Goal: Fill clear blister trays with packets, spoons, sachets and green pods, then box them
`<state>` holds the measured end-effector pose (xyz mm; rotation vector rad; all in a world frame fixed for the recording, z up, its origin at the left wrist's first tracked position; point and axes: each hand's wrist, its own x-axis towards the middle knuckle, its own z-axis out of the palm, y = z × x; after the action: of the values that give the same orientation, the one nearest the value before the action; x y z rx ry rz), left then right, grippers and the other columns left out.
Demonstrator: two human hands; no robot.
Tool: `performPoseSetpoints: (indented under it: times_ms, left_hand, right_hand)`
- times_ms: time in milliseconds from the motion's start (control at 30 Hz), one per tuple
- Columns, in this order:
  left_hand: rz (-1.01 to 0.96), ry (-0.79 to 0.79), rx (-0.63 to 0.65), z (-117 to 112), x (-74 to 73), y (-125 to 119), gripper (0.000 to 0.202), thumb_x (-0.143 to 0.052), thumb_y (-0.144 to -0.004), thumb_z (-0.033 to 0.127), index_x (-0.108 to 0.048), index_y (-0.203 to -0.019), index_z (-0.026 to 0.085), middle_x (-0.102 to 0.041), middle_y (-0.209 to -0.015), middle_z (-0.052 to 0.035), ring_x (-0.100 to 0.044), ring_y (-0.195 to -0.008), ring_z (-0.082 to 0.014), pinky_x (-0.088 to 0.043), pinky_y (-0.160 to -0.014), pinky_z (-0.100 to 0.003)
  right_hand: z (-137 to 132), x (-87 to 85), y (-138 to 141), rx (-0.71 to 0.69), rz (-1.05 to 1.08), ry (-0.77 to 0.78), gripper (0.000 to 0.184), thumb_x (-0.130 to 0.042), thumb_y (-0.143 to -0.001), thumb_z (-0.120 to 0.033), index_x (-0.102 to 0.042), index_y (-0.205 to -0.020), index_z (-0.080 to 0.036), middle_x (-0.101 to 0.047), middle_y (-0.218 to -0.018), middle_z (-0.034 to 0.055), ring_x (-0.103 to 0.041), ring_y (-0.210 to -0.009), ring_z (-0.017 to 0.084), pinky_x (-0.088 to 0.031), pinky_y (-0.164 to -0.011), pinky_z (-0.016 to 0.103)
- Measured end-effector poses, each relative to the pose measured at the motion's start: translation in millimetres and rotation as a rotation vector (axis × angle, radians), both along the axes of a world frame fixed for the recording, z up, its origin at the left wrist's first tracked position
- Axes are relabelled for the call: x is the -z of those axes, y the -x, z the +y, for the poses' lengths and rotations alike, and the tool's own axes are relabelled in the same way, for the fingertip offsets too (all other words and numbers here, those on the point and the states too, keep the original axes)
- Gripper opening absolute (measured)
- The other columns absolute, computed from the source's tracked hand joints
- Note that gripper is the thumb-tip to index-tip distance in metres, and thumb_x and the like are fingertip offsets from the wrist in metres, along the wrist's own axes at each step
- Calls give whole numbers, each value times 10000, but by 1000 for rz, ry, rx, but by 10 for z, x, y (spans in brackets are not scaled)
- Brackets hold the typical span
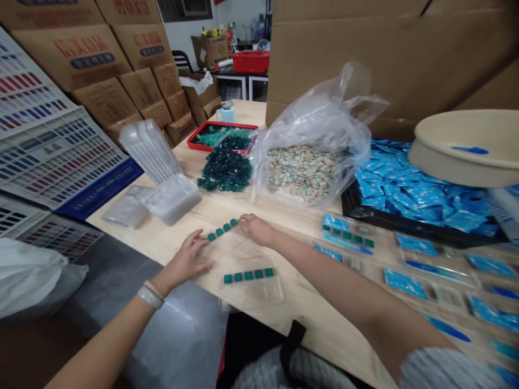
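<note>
A short row of small green squares [223, 229] lies on the wooden table [170, 237], in a clear plastic tray [227, 246]. My left hand [187, 260] rests at the row's near-left end, fingers spread and flat, fingertips touching it. At the far-right end my right hand [255, 227] presses its fingertips against the row. A second clear tray [253, 286] closer to me holds another row of green squares [248, 275].
A pile of green squares [225, 168] and a clear bag of pale wrapped pieces [302, 170] sit behind. A black bin of blue packets [405, 189], a beige basin [466, 146], filled trays [430, 267], stacked clear trays [162, 178], a red tray [221, 129], cardboard boxes [101, 59].
</note>
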<state>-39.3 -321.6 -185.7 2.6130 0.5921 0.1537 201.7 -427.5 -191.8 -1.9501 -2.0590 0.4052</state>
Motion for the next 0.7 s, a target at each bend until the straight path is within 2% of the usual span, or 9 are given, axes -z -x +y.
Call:
performPoseSetpoints:
  times_ms: [100,233,367,467,533,600,633,700]
  left_hand:
    - [44,-42,36,-51,3,-1,267,-477,-767,400,-592,-845,172,-316,-1338,-106,-328,-1219,-252,-296,-1012,-408]
    - [7,-2,55,-93,-78,-64,277,-363,-825,355,-550,-760,161,-306,-1362,-106,-305,-1245,-218,-267,-1031,-387]
    - [-75,229,-43,-173,-355,-75,269,-386,-810,414,-513,-738,188,-426,-1294,-92,-421,-1167,-224,-338,-980,-391]
    - [-44,410,-115,-205,-587,-52,251,-457,-757,470,-553,-811,245,-492,-1248,-9,-459,-1128,-262,-332,-968,-466]
    - [-53,517,-137,-216,-696,-135,237,-473,-737,493,-539,-884,318,-469,-1265,80,-486,-1093,-260,-377,-922,-496]
    - [-103,589,-87,-322,-782,-375,234,-535,-692,490,-513,-867,337,-446,-1276,119,-523,-1036,-251,-432,-861,-490]
    - [-136,606,-47,-439,-820,-556,246,-569,-670,474,-503,-850,319,-456,-1269,106,-539,-1007,-246,-453,-836,-473]
    - [-176,613,18,-810,-871,-1014,227,-574,-696,407,-491,-848,261,-509,-1216,19,-552,-974,-232,-462,-825,-422]
  right_hand:
    - [-45,31,23,0,15,4,202,-412,-728,3,-589,-784,-78,-522,-1054,148,-484,-950,197,-363,-872,323]
    - [-95,14,-2,-9,65,-18,216,-435,-692,18,-580,-805,-96,-506,-1082,130,-477,-955,187,-373,-867,314]
    - [-148,-113,-24,90,144,-95,168,-460,-767,-68,-559,-892,-121,-509,-1053,94,-474,-970,139,-382,-852,258]
    - [-268,-235,-63,237,242,-164,107,-495,-807,-204,-546,-878,-141,-525,-996,57,-503,-890,92,-411,-762,190]
    - [-468,-309,-141,343,423,-258,116,-544,-780,-266,-543,-820,-157,-548,-900,25,-518,-794,85,-420,-693,180]
    - [-834,-391,-251,468,596,-376,123,-577,-749,-284,-539,-767,-169,-549,-798,0,-512,-716,89,-417,-644,189]
    - [-1085,-436,-309,539,648,-423,124,-581,-742,-288,-538,-755,-173,-543,-764,-6,-506,-690,93,-412,-625,196]
    - [-1698,-518,-424,708,716,-488,127,-576,-738,-295,-539,-750,-174,-528,-712,-12,-489,-647,98,-400,-597,210]
